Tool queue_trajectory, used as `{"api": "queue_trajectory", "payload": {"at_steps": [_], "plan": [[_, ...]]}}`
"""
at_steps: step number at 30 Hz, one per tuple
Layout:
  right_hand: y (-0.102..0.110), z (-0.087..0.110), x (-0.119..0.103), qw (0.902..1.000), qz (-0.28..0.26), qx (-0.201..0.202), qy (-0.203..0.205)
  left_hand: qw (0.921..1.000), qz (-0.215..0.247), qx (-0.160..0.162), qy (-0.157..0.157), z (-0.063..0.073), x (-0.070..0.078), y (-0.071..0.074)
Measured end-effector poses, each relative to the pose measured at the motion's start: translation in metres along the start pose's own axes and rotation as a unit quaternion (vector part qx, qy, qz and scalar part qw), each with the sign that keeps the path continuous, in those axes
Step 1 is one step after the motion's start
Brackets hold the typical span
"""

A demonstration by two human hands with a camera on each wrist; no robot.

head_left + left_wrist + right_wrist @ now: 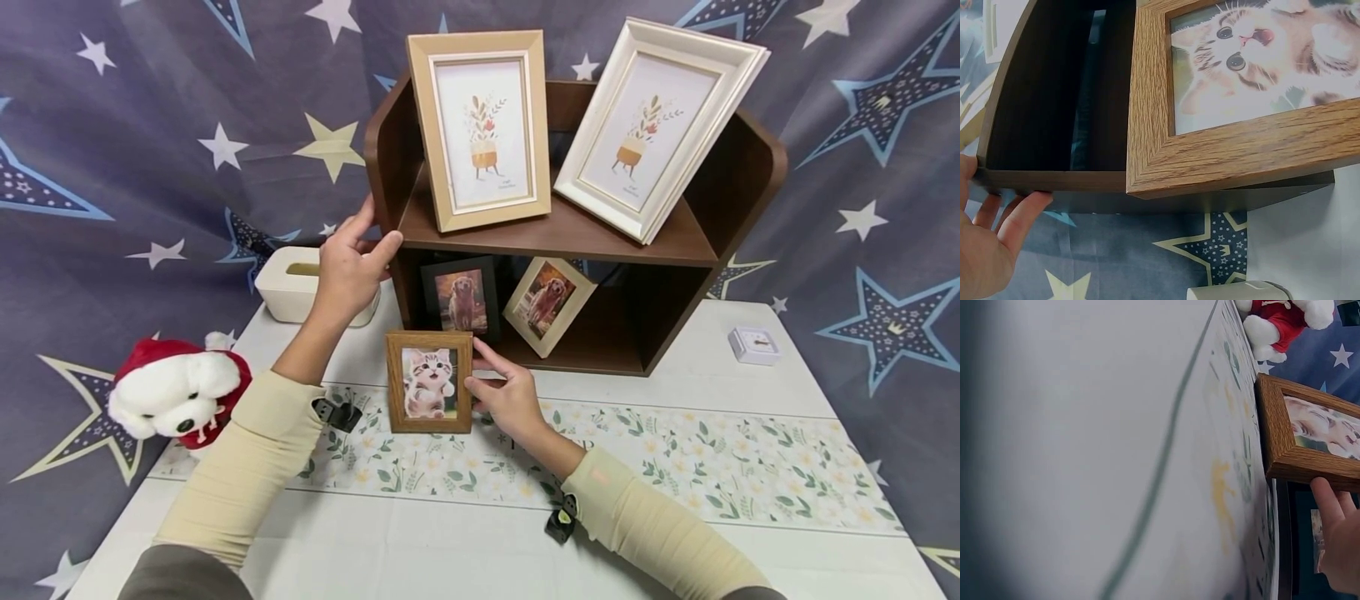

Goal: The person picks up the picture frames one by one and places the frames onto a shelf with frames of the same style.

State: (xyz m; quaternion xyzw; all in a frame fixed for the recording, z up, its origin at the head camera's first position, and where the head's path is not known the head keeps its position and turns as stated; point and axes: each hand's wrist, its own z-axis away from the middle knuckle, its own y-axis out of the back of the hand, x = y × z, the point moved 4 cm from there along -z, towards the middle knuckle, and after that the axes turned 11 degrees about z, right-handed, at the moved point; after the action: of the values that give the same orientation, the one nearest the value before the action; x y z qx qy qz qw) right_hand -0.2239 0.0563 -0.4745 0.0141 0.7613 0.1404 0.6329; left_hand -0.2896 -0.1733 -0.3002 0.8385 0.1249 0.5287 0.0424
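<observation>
My left hand [351, 267] grips the left side panel of a dark brown two-tier shelf [465, 229] at the height of its middle board. The left wrist view shows its fingers [1021, 222] at that panel's edge. In front of the shelf a brown wooden photo frame [430, 425] with a kitten picture stands upright on the table. My right hand [513, 400] holds this frame by its right side, and fingertips show at its edge in the right wrist view. A black photo frame [490, 296] and a tilted beige photo frame [583, 298] stand in the lower tier.
Two larger frames, one tan-edged [420, 125] and one white [738, 79] and tilted, stand in the upper tier. A white tissue box [288, 287] and a plush dog [168, 392] are at left, a small white clock [753, 344] at right. A patterned curtain [180, 100] hangs behind.
</observation>
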Motion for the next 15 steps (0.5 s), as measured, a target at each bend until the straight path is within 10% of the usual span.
{"api": "queue_trajectory", "payload": {"at_steps": [15], "plan": [[-0.0006, 0.0002, -0.0009, 1.0, 0.009, 0.0, 0.003, 1.0, -0.003, -0.001, -0.003, 0.0002, -0.0001, -0.0005]]}}
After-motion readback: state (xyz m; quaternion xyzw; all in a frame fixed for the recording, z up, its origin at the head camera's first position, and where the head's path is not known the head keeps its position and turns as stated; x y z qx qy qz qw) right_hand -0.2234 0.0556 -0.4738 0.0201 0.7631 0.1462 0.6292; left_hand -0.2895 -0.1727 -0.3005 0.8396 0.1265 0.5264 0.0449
